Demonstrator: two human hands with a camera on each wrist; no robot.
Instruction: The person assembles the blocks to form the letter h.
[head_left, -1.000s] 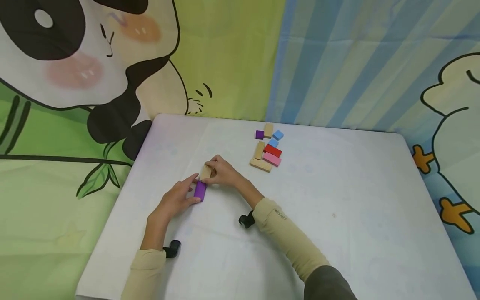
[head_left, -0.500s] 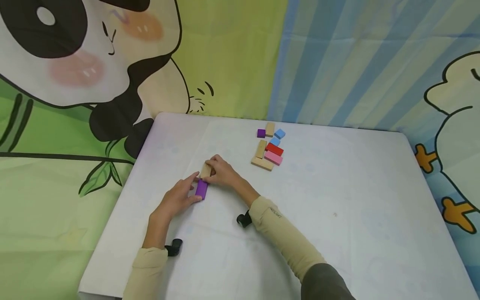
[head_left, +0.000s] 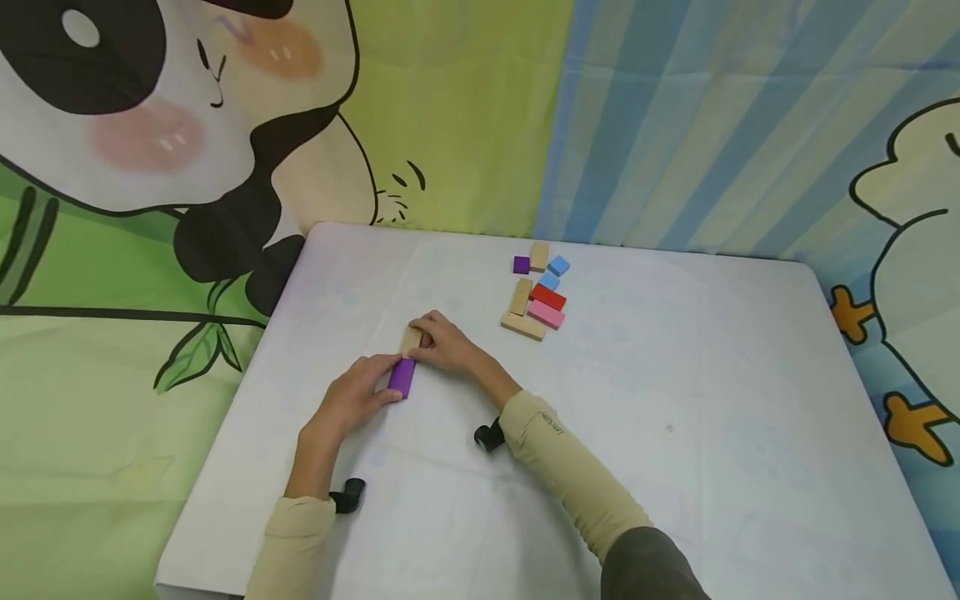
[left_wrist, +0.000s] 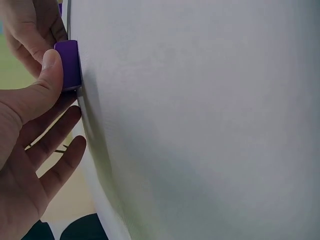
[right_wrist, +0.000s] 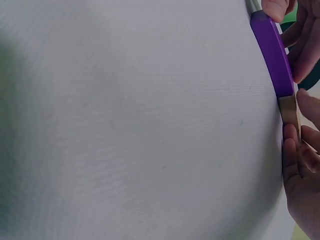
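Two blocks lie end to end on the white table, a purple block (head_left: pixel 402 379) nearer the person and a plain wooden block (head_left: pixel 410 340) beyond it. My left hand (head_left: pixel 356 390) holds the purple block lengthwise, thumb at its near end and index finger by the seam. In the left wrist view the thumb presses the end of the purple block (left_wrist: pixel 71 65), other fingers spread. My right hand (head_left: pixel 446 344) pinches the wooden block from the right, covering part of it. The right wrist view has the wooden block (right_wrist: pixel 288 109) flush against the purple one.
Farther back on the table (head_left: pixel 637 400) is a loose group: a dark purple cube (head_left: pixel 521 265), several wooden blocks (head_left: pixel 523 326), two light blue pieces (head_left: pixel 558 266), a red block (head_left: pixel 548 296) and a pink block (head_left: pixel 546 314). A printed cloth (head_left: pixel 457 117) hangs behind the table.
The left index finger has come down to the seam between the purple and wooden blocks. The right hand stays on the wooden block. The head view has shifted slightly.
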